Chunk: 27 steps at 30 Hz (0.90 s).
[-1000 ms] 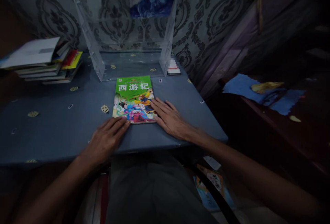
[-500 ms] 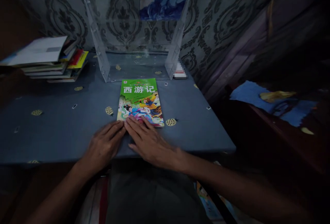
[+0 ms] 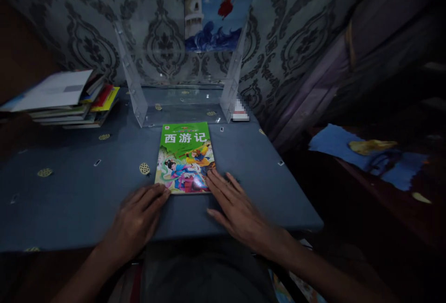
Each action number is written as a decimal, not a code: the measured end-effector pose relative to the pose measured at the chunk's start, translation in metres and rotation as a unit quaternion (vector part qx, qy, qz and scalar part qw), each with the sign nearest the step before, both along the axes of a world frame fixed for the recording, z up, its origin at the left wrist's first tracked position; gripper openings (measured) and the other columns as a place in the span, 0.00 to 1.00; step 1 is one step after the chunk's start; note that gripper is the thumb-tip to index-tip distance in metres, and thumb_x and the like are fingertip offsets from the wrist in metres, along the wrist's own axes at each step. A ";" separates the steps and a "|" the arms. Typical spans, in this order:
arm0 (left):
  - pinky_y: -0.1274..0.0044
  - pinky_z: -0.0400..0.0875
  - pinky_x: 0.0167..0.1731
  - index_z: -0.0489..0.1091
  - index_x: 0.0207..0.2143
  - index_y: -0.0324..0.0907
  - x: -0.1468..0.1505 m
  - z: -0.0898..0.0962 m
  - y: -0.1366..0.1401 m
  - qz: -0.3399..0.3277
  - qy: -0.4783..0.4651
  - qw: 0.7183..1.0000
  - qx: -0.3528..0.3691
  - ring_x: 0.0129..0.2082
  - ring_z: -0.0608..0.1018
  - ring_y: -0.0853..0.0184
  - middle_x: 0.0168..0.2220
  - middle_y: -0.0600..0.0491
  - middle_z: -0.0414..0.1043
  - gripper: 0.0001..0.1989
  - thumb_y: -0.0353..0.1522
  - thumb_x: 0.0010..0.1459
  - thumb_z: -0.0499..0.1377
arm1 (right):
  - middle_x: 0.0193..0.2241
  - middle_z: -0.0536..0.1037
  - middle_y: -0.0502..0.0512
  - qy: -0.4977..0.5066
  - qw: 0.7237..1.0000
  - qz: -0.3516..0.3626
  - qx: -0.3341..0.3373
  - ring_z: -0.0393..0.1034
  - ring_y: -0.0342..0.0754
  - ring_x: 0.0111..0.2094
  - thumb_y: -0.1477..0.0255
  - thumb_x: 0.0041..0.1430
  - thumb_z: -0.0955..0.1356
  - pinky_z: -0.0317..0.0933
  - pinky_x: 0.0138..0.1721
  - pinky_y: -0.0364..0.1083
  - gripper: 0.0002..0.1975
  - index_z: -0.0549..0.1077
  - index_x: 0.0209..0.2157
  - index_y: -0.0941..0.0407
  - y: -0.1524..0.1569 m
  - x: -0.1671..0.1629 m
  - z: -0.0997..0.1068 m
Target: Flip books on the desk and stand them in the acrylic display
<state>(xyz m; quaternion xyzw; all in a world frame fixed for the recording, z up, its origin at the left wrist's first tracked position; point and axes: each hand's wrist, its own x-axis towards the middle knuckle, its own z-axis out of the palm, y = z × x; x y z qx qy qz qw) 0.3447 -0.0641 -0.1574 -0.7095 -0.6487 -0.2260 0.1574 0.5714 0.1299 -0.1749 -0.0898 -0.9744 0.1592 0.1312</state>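
A green picture book (image 3: 184, 156) lies flat and closed on the blue-covered counter (image 3: 69, 187), cover up, its long axis running away from the person toward the clear acrylic stand (image 3: 181, 108) at the wall. The near short edge sits just ahead of both hands. The left hand (image 3: 137, 219) rests palm down on the counter, fingers spread and flat, fingertips at the book's near left corner; whether they touch it or stop just short cannot be told. The right hand (image 3: 237, 207) likewise lies flat and open, fingers extended, their tips touching or overlapping the book's near right corner. Neither grip is closed on anything. The book lies directly forward of both hands, between them; the right hand appears marginally nearer to it. A stack of books (image 3: 66, 101) sits well apart at the far left of the counter. A castle picture (image 3: 216, 10) hangs on the patterned wall behind the stand.
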 end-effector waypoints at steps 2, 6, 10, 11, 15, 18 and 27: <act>0.71 0.76 0.44 0.73 0.53 0.42 -0.004 0.003 0.007 0.000 -0.038 0.999 -0.009 0.44 0.78 0.63 0.47 0.47 0.78 0.17 0.24 0.67 0.52 | 0.70 0.60 0.64 -0.006 1.000 0.001 -0.016 0.53 0.57 0.71 0.63 0.74 0.62 0.49 0.70 0.67 0.30 0.53 0.72 0.54 0.006 -0.004 0.006; 0.67 0.75 0.49 0.75 0.51 0.45 -0.023 0.003 0.035 0.030 -0.092 0.993 -0.065 0.49 0.77 0.60 0.50 0.46 0.76 0.14 0.32 0.70 0.52 | 0.68 0.64 0.66 -0.033 0.998 -0.014 -0.045 0.55 0.57 0.71 0.61 0.75 0.58 0.48 0.70 0.68 0.26 0.62 0.68 0.57 0.028 -0.031 0.019; 0.58 0.70 0.58 0.71 0.57 0.42 -0.043 -0.013 0.075 0.104 -0.109 0.985 -0.084 0.61 0.72 0.51 0.62 0.38 0.67 0.19 0.38 0.69 0.54 | 0.70 0.59 0.71 -0.052 0.995 -0.043 -0.071 0.49 0.59 0.72 0.61 0.74 0.60 0.48 0.70 0.65 0.29 0.60 0.68 0.64 0.055 -0.077 0.023; 0.56 0.69 0.59 0.70 0.59 0.41 -0.046 -0.017 0.084 0.127 -0.120 0.981 -0.081 0.62 0.71 0.50 0.62 0.37 0.66 0.20 0.38 0.67 0.55 | 0.70 0.57 0.74 -0.052 0.994 -0.058 -0.078 0.48 0.60 0.73 0.62 0.73 0.61 0.49 0.70 0.64 0.29 0.61 0.68 0.66 0.060 -0.088 0.023; 0.54 0.69 0.58 0.67 0.60 0.38 -0.053 -0.024 0.113 0.170 -0.268 0.947 -0.052 0.58 0.75 0.49 0.57 0.38 0.73 0.25 0.38 0.63 0.57 | 0.70 0.52 0.81 -0.023 0.987 -0.120 -0.105 0.43 0.65 0.73 0.67 0.68 0.65 0.49 0.70 0.64 0.33 0.60 0.66 0.73 0.068 -0.116 0.013; 0.62 0.73 0.56 0.69 0.57 0.41 -0.058 -0.015 0.124 0.168 -0.482 0.860 0.009 0.55 0.78 0.52 0.52 0.42 0.77 0.25 0.38 0.58 0.62 | 0.71 0.50 0.78 0.032 0.985 -0.123 -0.120 0.39 0.65 0.74 0.66 0.68 0.64 0.46 0.71 0.66 0.33 0.58 0.68 0.71 0.068 -0.120 0.001; 0.67 0.83 0.37 0.75 0.48 0.35 -0.046 0.018 0.147 0.160 -0.870 0.467 -0.020 0.35 0.87 0.52 0.36 0.42 0.84 0.16 0.28 0.57 0.66 | 0.74 0.41 0.69 0.045 0.973 -0.121 -0.193 0.32 0.62 0.74 0.64 0.71 0.61 0.40 0.72 0.63 0.33 0.55 0.71 0.66 0.072 -0.110 -0.014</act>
